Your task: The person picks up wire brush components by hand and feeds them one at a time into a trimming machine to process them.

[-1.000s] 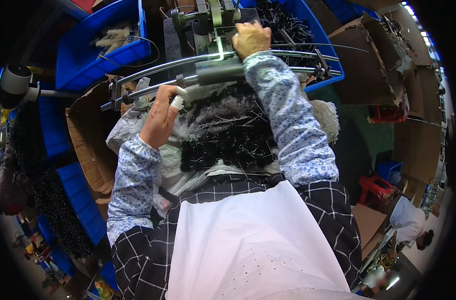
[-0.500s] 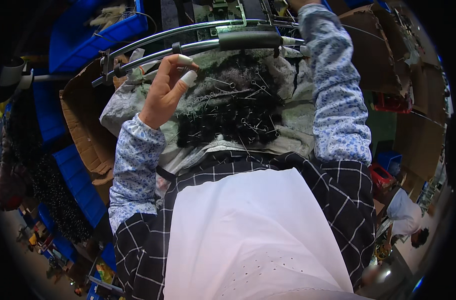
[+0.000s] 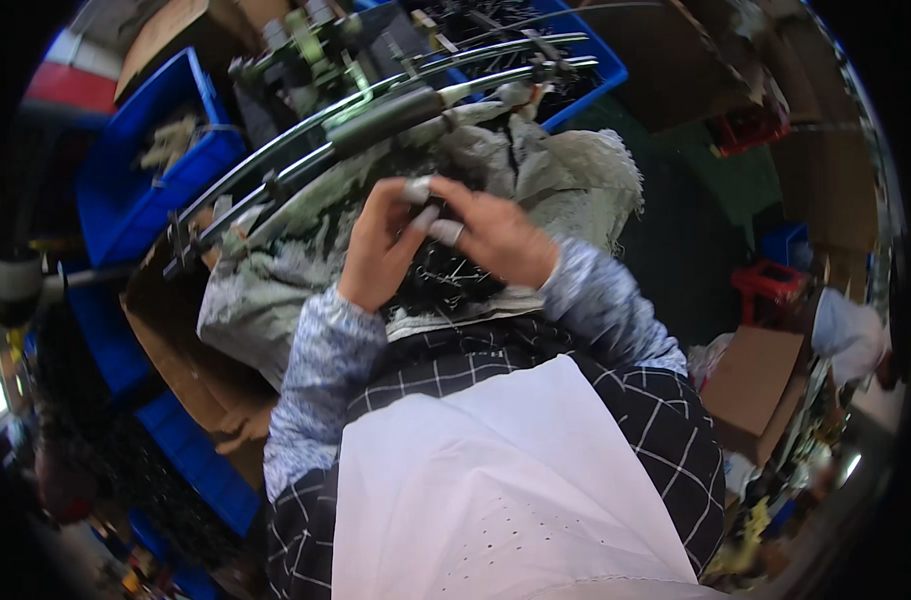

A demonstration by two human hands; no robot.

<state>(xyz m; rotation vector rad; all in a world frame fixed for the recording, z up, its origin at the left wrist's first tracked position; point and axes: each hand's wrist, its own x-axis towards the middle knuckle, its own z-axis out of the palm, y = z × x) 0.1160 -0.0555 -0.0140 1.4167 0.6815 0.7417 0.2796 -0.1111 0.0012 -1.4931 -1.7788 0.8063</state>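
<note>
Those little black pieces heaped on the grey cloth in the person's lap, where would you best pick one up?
Probably from above, off the near top of the heap of small black pieces, pinching one thin piece by its free end. They lie tangled on the grey cloth, so a sideways grip would drag others along. The left hand and right hand meet just above the heap, fingertips together.

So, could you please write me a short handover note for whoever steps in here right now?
Left hand and right hand: fingertips meet over the pile of small black metal parts, pinching something too small to identify.
The pile lies on the grey cloth in the lap.
The curved metal rails run just beyond, untouched; blue bins stand behind.
Done: cannot tell.
Left: many parts remain in the pile.
</note>
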